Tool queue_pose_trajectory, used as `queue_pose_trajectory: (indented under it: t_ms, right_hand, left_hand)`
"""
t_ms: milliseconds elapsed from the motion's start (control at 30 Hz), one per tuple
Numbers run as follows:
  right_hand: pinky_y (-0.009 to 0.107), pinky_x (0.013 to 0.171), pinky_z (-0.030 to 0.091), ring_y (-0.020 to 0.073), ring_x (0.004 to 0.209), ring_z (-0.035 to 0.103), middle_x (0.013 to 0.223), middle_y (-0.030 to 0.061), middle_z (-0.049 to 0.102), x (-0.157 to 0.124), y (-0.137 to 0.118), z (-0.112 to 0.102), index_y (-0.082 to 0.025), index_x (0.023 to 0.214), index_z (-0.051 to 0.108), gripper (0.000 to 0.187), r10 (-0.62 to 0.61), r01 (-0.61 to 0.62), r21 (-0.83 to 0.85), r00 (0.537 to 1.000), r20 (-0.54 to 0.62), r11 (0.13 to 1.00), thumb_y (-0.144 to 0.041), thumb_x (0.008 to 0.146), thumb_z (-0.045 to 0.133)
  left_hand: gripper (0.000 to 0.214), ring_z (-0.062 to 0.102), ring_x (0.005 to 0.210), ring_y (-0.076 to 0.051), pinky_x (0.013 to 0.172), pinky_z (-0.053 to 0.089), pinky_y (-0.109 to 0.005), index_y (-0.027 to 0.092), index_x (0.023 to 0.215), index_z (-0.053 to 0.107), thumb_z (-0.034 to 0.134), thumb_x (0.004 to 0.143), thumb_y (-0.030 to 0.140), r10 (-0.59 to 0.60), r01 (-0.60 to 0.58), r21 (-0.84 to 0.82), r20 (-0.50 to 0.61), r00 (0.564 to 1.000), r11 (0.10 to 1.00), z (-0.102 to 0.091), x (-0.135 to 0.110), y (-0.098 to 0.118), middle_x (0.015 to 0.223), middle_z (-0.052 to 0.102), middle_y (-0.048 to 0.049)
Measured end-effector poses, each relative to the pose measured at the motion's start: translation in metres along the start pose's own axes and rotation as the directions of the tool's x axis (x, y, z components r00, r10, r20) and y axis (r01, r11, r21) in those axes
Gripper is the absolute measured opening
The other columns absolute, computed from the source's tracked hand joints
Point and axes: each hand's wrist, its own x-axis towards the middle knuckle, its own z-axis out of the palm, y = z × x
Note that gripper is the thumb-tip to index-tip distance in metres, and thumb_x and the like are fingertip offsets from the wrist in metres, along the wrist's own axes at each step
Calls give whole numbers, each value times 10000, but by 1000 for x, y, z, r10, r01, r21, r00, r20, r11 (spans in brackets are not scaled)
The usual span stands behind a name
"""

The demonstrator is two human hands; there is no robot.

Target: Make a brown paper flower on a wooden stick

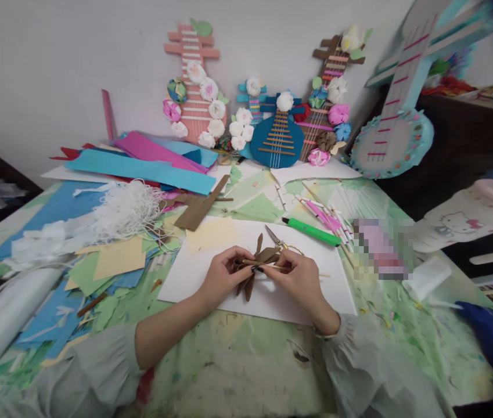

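Observation:
In the head view, a brown paper flower (267, 254) with several pointed petals is held over a white sheet (224, 293). My left hand (224, 276) is closed on it from the left, its fingers pinching the paper near the centre. A thin wooden stick (324, 275) runs through my right hand (296, 278), which is closed with thumb and forefinger at the petals. The fingertips of both hands nearly meet, and the exact contact there is partly hidden. Just beyond my right hand lie scissors (274, 235) with gold handles.
A green utility knife (313, 231) rests behind the scissors. Brown paper strips (202, 208), white string (130, 206) and paper scraps (119, 258) spread to the left. Paper-flowered instrument models, including a blue one (277, 139), lean on the wall. A cup (455, 223) stands at right.

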Motion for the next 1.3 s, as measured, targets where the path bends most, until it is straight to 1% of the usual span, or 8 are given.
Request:
queue_pose_trajectory:
  t_ms: [167, 300, 433, 500, 600, 733, 1000, 1300]
  right_hand:
    - [224, 525, 275, 95, 503, 423, 498, -28, 499, -1, 3, 1, -181, 528, 448, 444, -136, 131, -101, 989, -50, 986, -533, 711, 646]
    - [238, 555, 289, 106, 524, 448, 510, -19, 509, -1, 3, -2, -185, 558, 489, 419, -223, 207, -173, 972, -77, 963, -538, 744, 615]
    - [246, 558, 285, 109, 527, 448, 510, -18, 506, -2, 0, -6, -186, 563, 489, 426, -254, 230, -206, 963, -94, 951, -550, 758, 595]
    - [250, 563, 284, 111, 528, 447, 513, -16, 509, -3, -2, -8, -187, 564, 489, 421, -277, 250, -230, 956, -92, 940, -541, 766, 591]
    - [262, 582, 283, 120, 545, 452, 542, -6, 526, -5, -5, -9, -186, 589, 502, 389, -354, 313, -300, 931, -91, 901, -511, 790, 575]
    - [279, 602, 278, 136, 586, 472, 566, 3, 533, -9, -12, -10, -185, 611, 503, 351, -443, 375, -384, 890, -105, 844, -463, 819, 553]
    - [271, 592, 283, 119, 541, 470, 538, 7, 543, -5, -21, -11, -179, 581, 529, 397, -464, 399, -362, 879, -112, 843, -498, 817, 544]
    - [264, 568, 261, 127, 525, 523, 512, 4, 591, 4, -36, -19, -192, 579, 604, 370, -391, 370, -359, 920, 15, 857, -488, 797, 569]
  left_hand:
    - [105, 589, 816, -166, 721, 478, -279, 156, 854, 647, 594, 766, 177, 242, -246, 283, 50, 969, 927, -3, 1, 1, 852, 625, -68]
    - [166, 545, 915, -195, 831, 449, -348, 173, 925, 637, 522, 810, 139, 465, -499, 571, 218, 858, 652, -4, 0, 13, 912, 630, -84]
    - [177, 499, 922, -226, 839, 413, -395, 154, 949, 612, 467, 848, 148, 464, -582, 722, 397, 792, 375, -2, -1, 28, 918, 609, -104]
    - [168, 489, 875, -227, 790, 406, -388, 139, 905, 601, 439, 862, 146, 419, -569, 771, 434, 797, 285, -1, -2, 32, 888, 599, -109]
    - [160, 472, 824, -222, 729, 388, -368, 137, 847, 575, 418, 856, 110, 361, -536, 813, 440, 822, 229, 0, -3, 34, 842, 587, -102]
    - [136, 464, 802, -224, 705, 384, -355, 146, 793, 551, 439, 813, 71, 296, -478, 834, 399, 868, 275, 0, -3, 40, 799, 576, -89]
    - [77, 501, 748, -180, 672, 384, -289, 181, 697, 584, 588, 729, 112, 223, -400, 712, 334, 916, 577, -15, 8, 56, 701, 591, -24]
    - [87, 530, 752, -171, 686, 398, -281, 185, 720, 613, 567, 725, 111, 130, -349, 651, 361, 924, 674, -25, 12, 61, 738, 620, -18]
